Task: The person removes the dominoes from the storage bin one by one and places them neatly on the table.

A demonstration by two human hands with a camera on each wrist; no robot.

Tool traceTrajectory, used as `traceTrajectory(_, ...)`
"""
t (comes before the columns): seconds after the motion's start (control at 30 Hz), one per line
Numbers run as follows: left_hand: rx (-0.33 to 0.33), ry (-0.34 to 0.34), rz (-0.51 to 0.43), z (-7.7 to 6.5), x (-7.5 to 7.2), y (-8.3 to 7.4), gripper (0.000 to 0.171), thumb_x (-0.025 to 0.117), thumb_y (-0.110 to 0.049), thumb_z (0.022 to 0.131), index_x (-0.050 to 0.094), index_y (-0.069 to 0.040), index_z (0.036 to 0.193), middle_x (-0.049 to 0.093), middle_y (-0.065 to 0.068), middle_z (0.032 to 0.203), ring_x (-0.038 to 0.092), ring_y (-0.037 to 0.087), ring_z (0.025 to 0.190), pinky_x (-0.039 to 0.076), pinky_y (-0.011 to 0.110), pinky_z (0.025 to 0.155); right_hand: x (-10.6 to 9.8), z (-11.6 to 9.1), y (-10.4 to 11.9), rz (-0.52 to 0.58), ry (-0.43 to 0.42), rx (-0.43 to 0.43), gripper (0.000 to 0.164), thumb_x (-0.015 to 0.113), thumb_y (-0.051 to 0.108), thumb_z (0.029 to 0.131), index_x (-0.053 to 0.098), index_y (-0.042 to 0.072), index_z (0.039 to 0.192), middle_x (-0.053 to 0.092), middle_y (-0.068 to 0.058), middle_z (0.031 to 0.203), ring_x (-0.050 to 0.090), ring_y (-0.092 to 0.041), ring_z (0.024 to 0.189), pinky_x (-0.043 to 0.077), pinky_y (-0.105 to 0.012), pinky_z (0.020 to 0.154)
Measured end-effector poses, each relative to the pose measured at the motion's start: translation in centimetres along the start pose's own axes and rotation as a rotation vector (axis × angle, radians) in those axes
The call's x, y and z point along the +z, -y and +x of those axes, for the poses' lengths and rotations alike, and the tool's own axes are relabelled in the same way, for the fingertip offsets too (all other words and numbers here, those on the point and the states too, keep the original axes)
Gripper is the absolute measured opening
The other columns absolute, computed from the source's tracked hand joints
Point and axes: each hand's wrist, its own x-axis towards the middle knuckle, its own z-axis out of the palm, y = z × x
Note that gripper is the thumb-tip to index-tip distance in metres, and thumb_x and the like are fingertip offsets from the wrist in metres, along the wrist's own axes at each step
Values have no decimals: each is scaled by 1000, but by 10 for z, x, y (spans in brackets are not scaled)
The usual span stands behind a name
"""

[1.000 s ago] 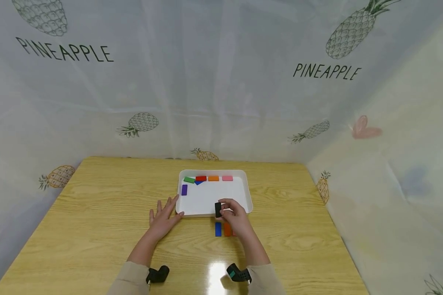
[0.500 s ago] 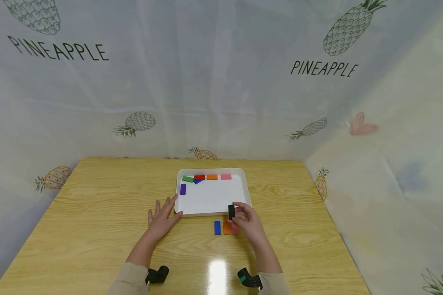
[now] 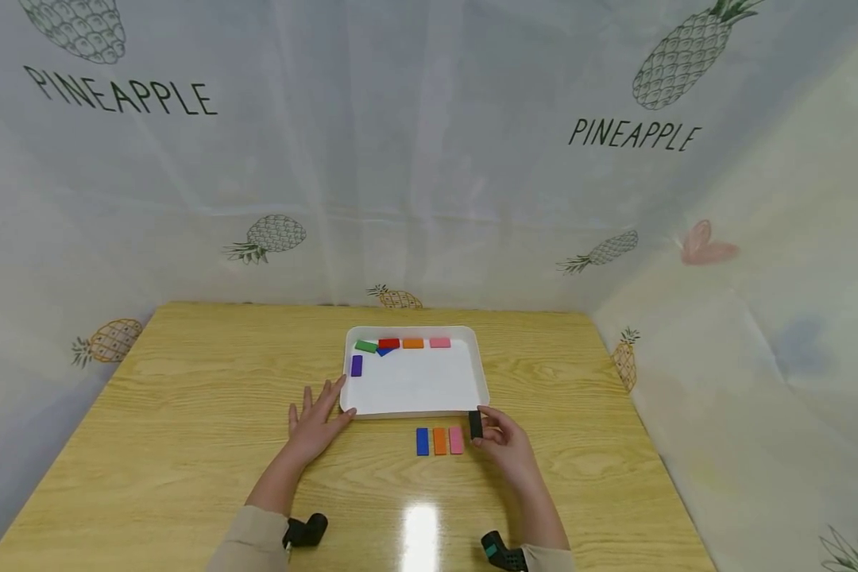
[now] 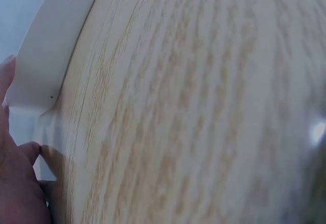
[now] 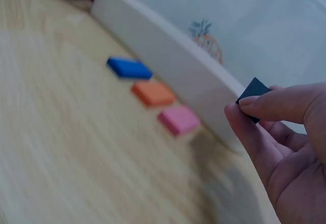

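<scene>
My right hand (image 3: 509,453) pinches a black domino-like block (image 3: 476,424) between thumb and fingers, just off the white tray's (image 3: 415,414) front right corner. In the right wrist view the block (image 5: 253,95) stands clear above the wood. A row of blue (image 3: 423,442), orange (image 3: 439,442) and pink (image 3: 456,440) blocks lies on the table left of that hand, in front of the tray. At the tray's front left corner, my left hand (image 3: 316,429) touches the rim with fingers spread and straight.
Inside the tray, green (image 3: 366,346), red (image 3: 389,343), orange (image 3: 413,343) and pink (image 3: 439,342) blocks line the back wall. A blue block (image 3: 384,351) lies partly under the red one, and a purple block (image 3: 357,365) is by the left wall. A printed curtain (image 3: 429,159) hangs behind the wooden table (image 3: 222,381).
My right hand has carried the black block rightward from over the tray's front edge, past the row, uncovering the pink block. My left hand has stayed at the tray's corner.
</scene>
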Motion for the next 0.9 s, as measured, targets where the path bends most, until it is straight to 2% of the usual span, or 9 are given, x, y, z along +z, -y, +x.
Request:
traceTrajectory(0.13, -1, -3, 1, 1, 1, 2, 76, 49, -56, 97, 14, -28, 158, 6, 18, 161, -22, 39, 142, -22, 62, 104, -5, 2, -13, -109, -13, -29, 52, 69, -12, 82, 57, -4, 131, 58, -17, 109, 63, -23, 90, 52, -23, 70)
traceTrajectory(0.23, 2, -8, -3, 2, 1, 2, 76, 50, -55, 97, 15, -28, 158, 6, 18, 161, -22, 39, 143, -22, 62, 104, -6, 2, -19, -153, -12, -28, 51, 71, -9, 82, 59, 0, 130, 58, -16, 109, 61, -19, 81, 51, -23, 63)
traceTrajectory(0.37, 2, -5, -3, 3, 2, 2, 75, 51, -53, 97, 15, -28, 158, 6, 18, 161, -21, 40, 143, -22, 62, 104, -6, 0, -24, -183, -10, -26, 50, 72, -7, 82, 61, 2, 130, 61, -13, 105, 52, -14, 67, 43, -21, 53)
traceTrajectory(0.5, -4, -2, 2, 3, 2, 2, 75, 51, -52, 97, 14, -28, 158, 6, 18, 161, -21, 40, 143, -22, 62, 105, -6, 0, -28, -215, 3, -68, 49, 74, -6, 81, 62, 0, 128, 61, -13, 101, 44, -13, 64, 39, -21, 54)
traceTrajectory(0.67, -1, -8, -8, 1, 0, 0, 74, 52, -50, 98, 15, -27, 158, 6, 19, 161, -21, 41, 143, -21, 62, 104, -6, 2, -30, -292, 25, -116, 48, 77, -2, 80, 63, 0, 126, 57, -10, 98, 42, -12, 65, 37, -22, 56)
traceTrajectory(0.9, 2, -5, -9, 1, -1, -2, 74, 52, -50, 98, 15, -27, 158, 6, 19, 161, -21, 40, 143, -21, 61, 105, -6, 6, -32, -378, 36, -100, 45, 78, 1, 80, 66, 2, 124, 53, -5, 93, 43, -11, 65, 37, -22, 57)
